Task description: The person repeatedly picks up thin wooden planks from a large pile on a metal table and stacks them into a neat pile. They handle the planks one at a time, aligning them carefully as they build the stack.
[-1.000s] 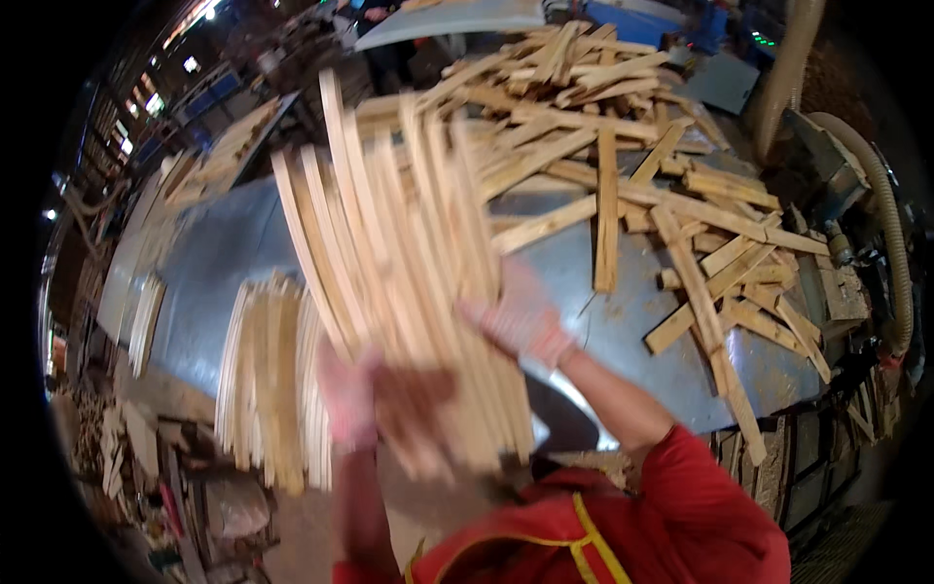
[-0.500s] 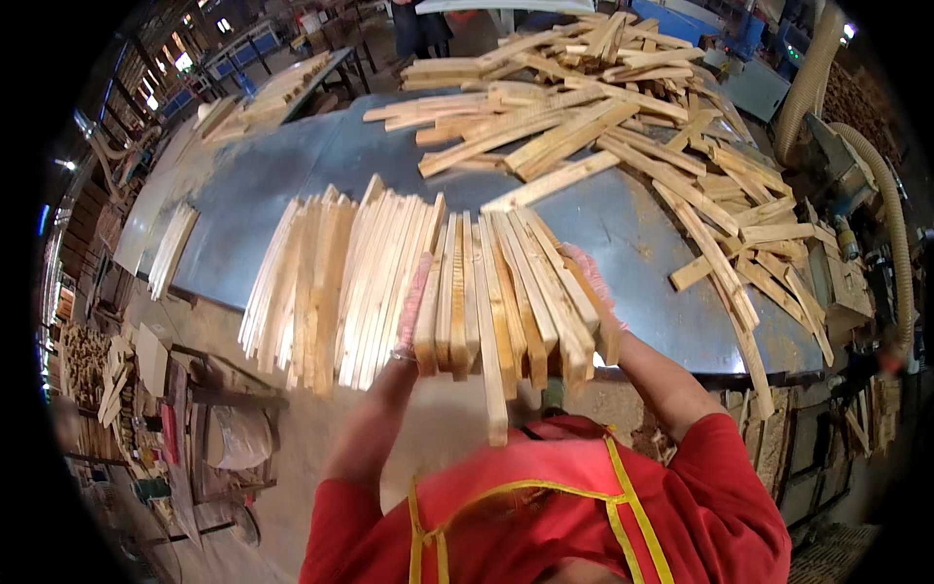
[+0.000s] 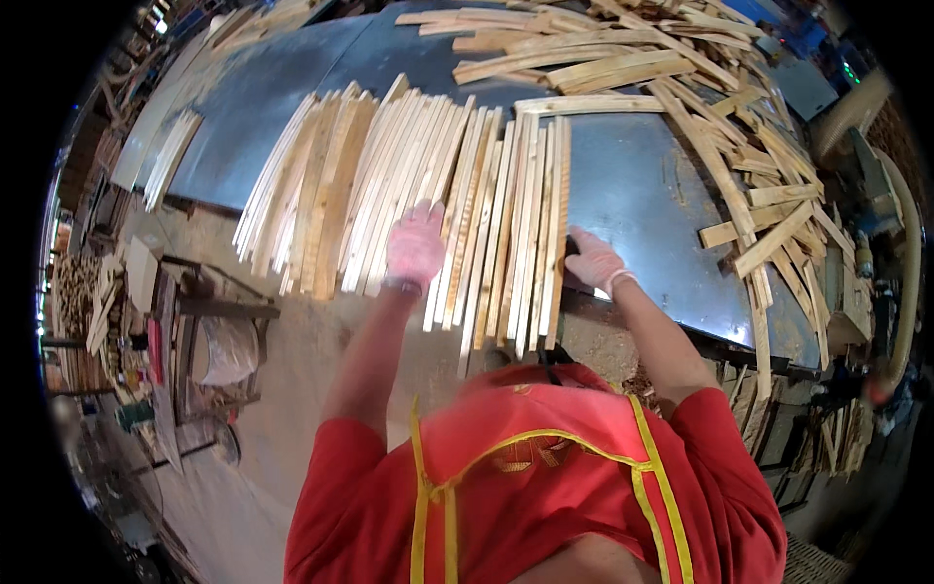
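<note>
Bundle of thin wood strips (image 3: 173, 161) lies at 10 o'clock on the grey metal tabletop (image 3: 632, 190), hours read from mid-view. Next, nearer but also toward 10, a wider left batch (image 3: 309, 185) of strips lies side by side, near ends jutting past the table's front edge. A paler middle batch (image 3: 404, 180) sits at 11 o'clock. Left hand (image 3: 416, 245), in a pinkish glove, rests palm down over strips between 10 and 11, fingers extended, gripping nothing. Right batch (image 3: 506, 229), at 1 o'clock, adjoins the middle one, its near ends uneven and overhanging. Right hand (image 3: 595, 261), likewise gloved, is between 2 and 3 o'clock, unclenched, just beside the outermost strip; whether its fingertips touch, I cannot tell. Behind, a jumbled pile (image 3: 715, 161) of boards spreads toward 2 o'clock. A ribbed hose (image 3: 903, 282) curves down at 3.
</note>
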The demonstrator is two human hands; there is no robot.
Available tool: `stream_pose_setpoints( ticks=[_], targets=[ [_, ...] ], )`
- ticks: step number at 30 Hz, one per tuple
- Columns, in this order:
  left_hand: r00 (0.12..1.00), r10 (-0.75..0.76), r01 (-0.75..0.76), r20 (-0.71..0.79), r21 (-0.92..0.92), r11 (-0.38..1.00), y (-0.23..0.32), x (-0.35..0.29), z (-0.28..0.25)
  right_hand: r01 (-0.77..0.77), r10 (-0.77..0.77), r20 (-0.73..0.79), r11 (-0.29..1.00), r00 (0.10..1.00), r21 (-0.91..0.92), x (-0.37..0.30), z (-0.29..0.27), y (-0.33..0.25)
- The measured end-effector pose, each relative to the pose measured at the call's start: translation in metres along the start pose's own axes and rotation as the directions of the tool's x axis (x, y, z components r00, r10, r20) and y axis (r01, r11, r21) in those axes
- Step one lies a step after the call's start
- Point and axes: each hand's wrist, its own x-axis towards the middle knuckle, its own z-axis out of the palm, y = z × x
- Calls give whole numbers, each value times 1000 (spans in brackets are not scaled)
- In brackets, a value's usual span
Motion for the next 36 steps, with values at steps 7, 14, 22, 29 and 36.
stream_pose_setpoints(
  ticks=[7, 14, 22, 29, 36],
  targets=[
    [590, -135, 803, 796, -596, 0, 125, -206, -82, -11, -21, 29, 585, 999, 811, 13, 35, 9],
    [220, -137, 511, 966, -234, -827, 168, -169, -24, -25, -71, 89, 629, 994, 777, 25, 50, 15],
    [334, -303, 492, 892, -439, -752, 166, -130, -66, 16, 123, -144, 705, 982, 709, -11, 36, -5],
    [567, -105, 587, 817, -490, -645, 125, -126, -106, -117, 190, 73, 234, 979, 965, 7, 22, -139],
    [538, -8, 748, 843, -482, -457, 98, -232, -68, 14, 163, -72, 335, 984, 942, -72, -24, -102]
  ],
)
